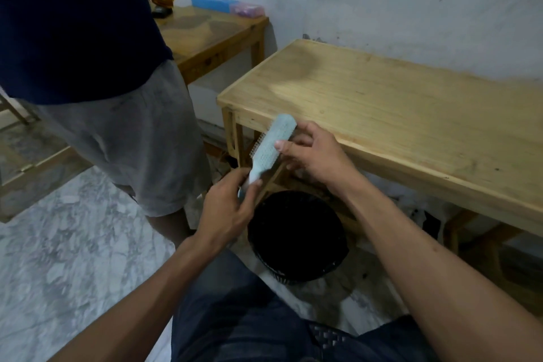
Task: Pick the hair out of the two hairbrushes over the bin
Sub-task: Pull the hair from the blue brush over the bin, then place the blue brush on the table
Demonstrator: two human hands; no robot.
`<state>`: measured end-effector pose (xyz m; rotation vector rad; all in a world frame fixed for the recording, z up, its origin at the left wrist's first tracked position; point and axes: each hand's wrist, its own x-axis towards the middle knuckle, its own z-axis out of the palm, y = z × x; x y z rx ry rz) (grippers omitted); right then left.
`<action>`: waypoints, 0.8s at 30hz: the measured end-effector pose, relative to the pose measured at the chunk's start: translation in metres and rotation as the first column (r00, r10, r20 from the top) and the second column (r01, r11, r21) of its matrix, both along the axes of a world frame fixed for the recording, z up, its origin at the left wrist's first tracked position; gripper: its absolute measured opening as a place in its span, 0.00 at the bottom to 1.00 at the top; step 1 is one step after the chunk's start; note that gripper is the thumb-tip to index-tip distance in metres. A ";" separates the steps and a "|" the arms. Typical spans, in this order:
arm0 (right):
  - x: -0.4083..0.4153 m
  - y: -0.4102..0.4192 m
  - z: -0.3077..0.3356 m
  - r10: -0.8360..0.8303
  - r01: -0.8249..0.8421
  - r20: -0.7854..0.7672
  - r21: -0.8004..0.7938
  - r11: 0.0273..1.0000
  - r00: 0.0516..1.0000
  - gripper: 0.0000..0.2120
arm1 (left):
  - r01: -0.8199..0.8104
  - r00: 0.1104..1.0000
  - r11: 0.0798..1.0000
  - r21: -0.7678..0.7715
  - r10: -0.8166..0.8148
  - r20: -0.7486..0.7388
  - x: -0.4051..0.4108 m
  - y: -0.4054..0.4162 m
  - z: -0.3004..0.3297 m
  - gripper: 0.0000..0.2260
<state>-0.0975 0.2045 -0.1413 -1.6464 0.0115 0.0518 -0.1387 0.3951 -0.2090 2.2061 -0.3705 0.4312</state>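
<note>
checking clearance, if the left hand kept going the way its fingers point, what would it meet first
Likely the wooden table: the left hand, gripping the hairbrush handle, points up-right toward its near edge. Depth is unclear.

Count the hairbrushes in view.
1. A light blue hairbrush is held over the black bin, left hand on its handle, right hand at its head. The second isn't visible.

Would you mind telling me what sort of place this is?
Probably a plain room in a home: bare wooden tables, a marble-patterned floor, scuffed painted walls, and a black bin.
</note>
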 end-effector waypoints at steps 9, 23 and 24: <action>0.055 -0.046 0.074 -0.334 0.331 -0.020 0.198 0.923 0.942 0.28 | 0.028 0.999 1.000 0.004 -0.028 -0.016 0.045 -0.065 0.088 0.17; 0.170 -0.165 0.086 -0.419 0.424 -0.145 0.005 0.906 0.896 0.10 | 0.122 0.989 0.955 0.269 -0.094 -0.114 0.163 -0.188 0.130 0.13; 0.179 -0.170 0.084 -0.433 0.439 -0.156 0.004 0.898 0.888 0.13 | 0.135 0.985 0.954 0.268 -0.101 -0.138 0.170 -0.194 0.129 0.13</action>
